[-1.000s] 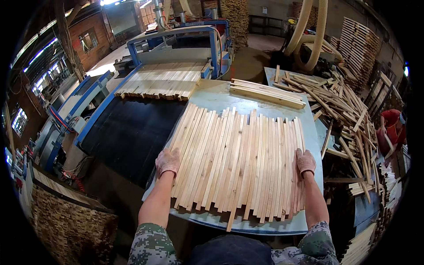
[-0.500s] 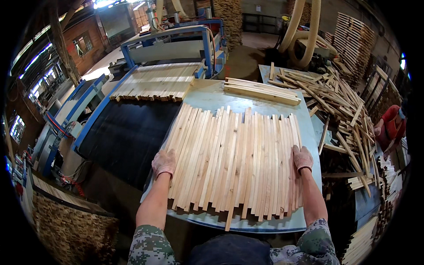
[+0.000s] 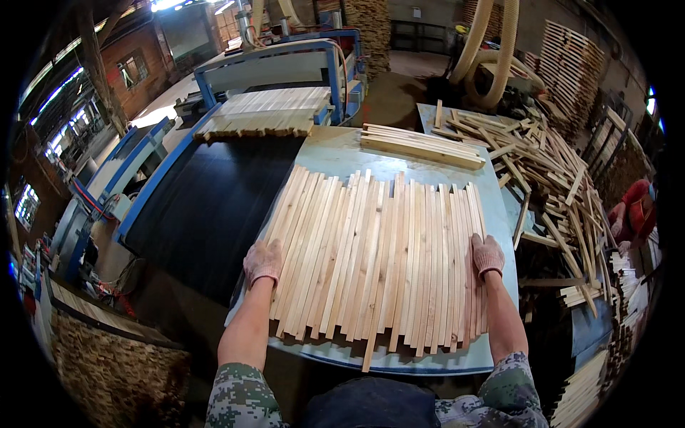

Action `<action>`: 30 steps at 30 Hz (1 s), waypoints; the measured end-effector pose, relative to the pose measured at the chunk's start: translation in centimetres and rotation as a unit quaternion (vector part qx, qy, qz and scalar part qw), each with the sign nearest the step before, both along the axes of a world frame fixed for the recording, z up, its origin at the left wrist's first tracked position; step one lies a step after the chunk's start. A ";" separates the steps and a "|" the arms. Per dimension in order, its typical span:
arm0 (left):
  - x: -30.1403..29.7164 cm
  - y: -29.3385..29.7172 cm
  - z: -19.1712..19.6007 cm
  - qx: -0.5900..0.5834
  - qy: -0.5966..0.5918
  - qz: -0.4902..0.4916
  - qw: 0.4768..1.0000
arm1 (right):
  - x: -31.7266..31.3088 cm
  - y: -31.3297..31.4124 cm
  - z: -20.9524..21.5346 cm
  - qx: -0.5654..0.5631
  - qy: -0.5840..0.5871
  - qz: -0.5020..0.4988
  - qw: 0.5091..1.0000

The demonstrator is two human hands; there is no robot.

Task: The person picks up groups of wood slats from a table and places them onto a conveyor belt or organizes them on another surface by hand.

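A row of pale wooden strips [image 3: 371,264] lies side by side on a light blue-grey tabletop [image 3: 332,153], their ends uneven. One strip near the middle sticks out farthest toward me, past the near edge. My left hand [image 3: 263,261], in a pinkish knit work glove, presses against the row's left side with its fingers curled in. At the opposite side my right hand [image 3: 487,255], gloved alike, grips the outermost strips, fingers pointing away from me. The row is squeezed between both hands. Some fingertips are hidden against the wood.
Left of the table runs a black conveyor belt [image 3: 221,192] carrying another batch of strips [image 3: 267,108] into a blue-framed machine [image 3: 275,68]. Several thicker strips [image 3: 421,146] lie at the table's far edge. A jumbled wood pile [image 3: 549,178] and a person in red [image 3: 633,210] are at right.
The batch on the conveyor has moved away from me, farther into the machine. My hands and the row between them have barely moved. The person in red has shifted slightly.
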State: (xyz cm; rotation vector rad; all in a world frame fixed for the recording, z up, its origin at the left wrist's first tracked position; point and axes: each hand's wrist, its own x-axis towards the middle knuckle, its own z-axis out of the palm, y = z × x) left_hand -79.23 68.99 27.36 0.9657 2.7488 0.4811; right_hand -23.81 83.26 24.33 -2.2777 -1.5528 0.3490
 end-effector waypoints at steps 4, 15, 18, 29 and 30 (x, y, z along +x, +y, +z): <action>-1.2 -1.3 -0.4 -0.025 0.028 0.012 0.999 | -0.8 0.4 -1.2 0.012 -0.032 0.084 0.996; -1.4 -1.0 -2.7 0.021 0.026 -0.006 0.999 | 7.1 7.1 -11.5 0.036 0.340 0.090 0.935; -1.6 -2.3 -2.0 0.008 0.012 -0.001 1.000 | 1.8 1.8 -5.2 0.015 0.171 0.084 0.982; -3.3 -3.0 -2.9 0.035 0.035 -0.017 0.999 | 3.4 -0.7 -6.8 0.015 0.315 0.136 0.939; -2.6 -2.4 -2.5 0.050 0.018 -0.029 0.998 | 4.8 -2.2 -5.6 0.016 0.182 0.191 0.965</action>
